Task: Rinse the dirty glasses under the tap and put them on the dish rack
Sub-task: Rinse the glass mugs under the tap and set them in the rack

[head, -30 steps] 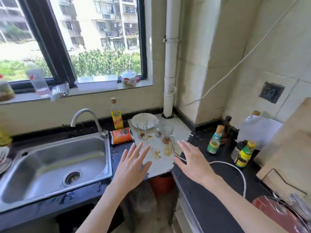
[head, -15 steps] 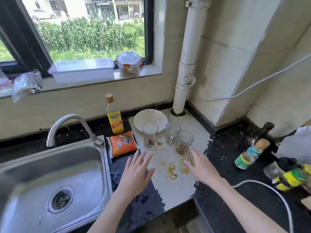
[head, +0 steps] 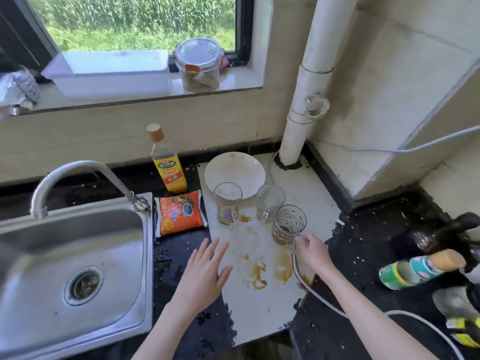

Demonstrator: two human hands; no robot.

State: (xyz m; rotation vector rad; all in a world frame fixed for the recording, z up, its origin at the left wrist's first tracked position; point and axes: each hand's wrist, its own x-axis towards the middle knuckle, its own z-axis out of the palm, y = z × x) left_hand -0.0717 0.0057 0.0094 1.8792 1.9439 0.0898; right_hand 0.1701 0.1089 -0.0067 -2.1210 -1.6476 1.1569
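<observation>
Three dirty glass mugs stand on the white counter slab [head: 259, 313]: a left one [head: 227, 202], a middle one [head: 270, 202] and a patterned one [head: 288, 227] with brown dregs in its bottom. My right hand [head: 313, 253] has curled fingers on the patterned mug's handle and pinches it. My left hand [head: 205, 271] hovers flat with spread fingers over the slab's left edge and holds nothing. The tap [head: 78, 172] arches over the steel sink [head: 124, 268] at the left. No dish rack is in view.
A white plate [head: 235, 170] lies behind the mugs. A yellow oil bottle [head: 167, 162] and an orange packet [head: 180, 213] sit between sink and slab. Brown spills [head: 257, 275] stain the slab. A white cable [head: 319, 294] runs under my right wrist. Bottles [head: 420, 268] crowd the right counter.
The view has moved closer and lower. My right hand has reached forward to the patterned mug's handle. My left hand has stayed open over the counter.
</observation>
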